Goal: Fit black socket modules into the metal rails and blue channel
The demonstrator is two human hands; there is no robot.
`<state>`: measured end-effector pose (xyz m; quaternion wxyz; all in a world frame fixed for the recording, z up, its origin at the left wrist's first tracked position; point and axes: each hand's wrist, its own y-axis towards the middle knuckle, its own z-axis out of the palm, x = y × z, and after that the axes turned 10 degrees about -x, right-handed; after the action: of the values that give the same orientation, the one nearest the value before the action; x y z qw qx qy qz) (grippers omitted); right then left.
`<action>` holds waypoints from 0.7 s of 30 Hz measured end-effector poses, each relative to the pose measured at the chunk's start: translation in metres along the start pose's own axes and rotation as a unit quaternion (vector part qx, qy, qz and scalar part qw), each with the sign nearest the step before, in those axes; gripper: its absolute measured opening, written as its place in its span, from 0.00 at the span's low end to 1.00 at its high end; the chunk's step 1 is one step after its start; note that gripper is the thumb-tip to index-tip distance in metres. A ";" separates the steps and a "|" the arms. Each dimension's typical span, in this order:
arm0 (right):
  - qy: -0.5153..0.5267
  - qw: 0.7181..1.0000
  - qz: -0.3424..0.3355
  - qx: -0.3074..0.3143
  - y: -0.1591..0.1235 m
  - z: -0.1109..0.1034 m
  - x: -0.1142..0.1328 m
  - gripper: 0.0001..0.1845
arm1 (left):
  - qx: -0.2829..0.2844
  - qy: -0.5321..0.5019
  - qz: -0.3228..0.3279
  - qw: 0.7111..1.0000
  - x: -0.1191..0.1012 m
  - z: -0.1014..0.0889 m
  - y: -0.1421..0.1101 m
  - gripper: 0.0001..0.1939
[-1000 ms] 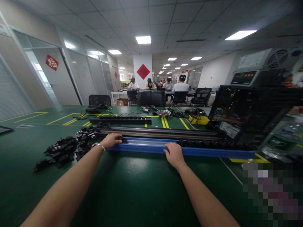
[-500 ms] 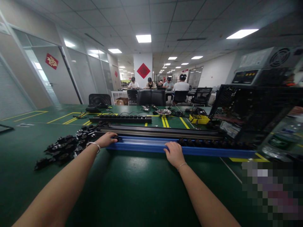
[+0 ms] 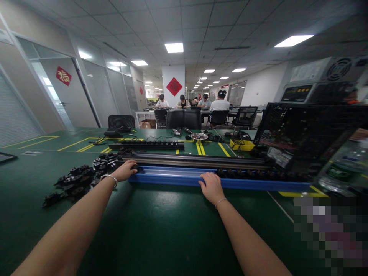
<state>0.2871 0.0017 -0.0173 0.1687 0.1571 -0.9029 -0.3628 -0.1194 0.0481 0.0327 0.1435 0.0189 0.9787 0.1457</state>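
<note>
A long blue channel lies across the table with its trough facing up. At its left end, my left hand is closed on a small black part, mostly covered by the fingers. My right hand grips the channel's front wall near the middle, fingers over the top edge and thumb in front. Right of that hand, a row of black parts sits inside the trough. Beside my left hand, a pile of similar black parts spreads over the table.
Behind the channel lie dark metal rails and a black strip with parts on it. A metal bowl and a yellow tray stand farther back. An open computer case and a plastic bottle are at right.
My left hand has shifted slightly left with the small black part, to the end of the blue channel. My right hand stays in place on the channel wall.
</note>
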 end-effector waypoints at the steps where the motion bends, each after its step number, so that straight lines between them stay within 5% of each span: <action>1: 0.000 1.000 -0.001 0.001 0.000 0.000 0.000 0.05 | 0.000 0.001 -0.003 1.000 0.003 -0.001 -0.001 0.25; 14: 0.001 1.000 0.000 0.003 -0.001 0.000 0.000 0.06 | 0.003 0.032 -0.028 0.999 0.025 -0.016 -0.003 0.19; 21: -0.009 1.000 -0.002 0.006 -0.001 0.000 0.000 0.05 | -0.086 0.095 -0.123 0.984 0.069 -0.036 -0.015 0.12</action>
<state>0.2875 0.0011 -0.0176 0.1585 0.1565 -0.9065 -0.3588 -0.1962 0.0287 0.0421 0.0681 -0.1277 0.9665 0.2119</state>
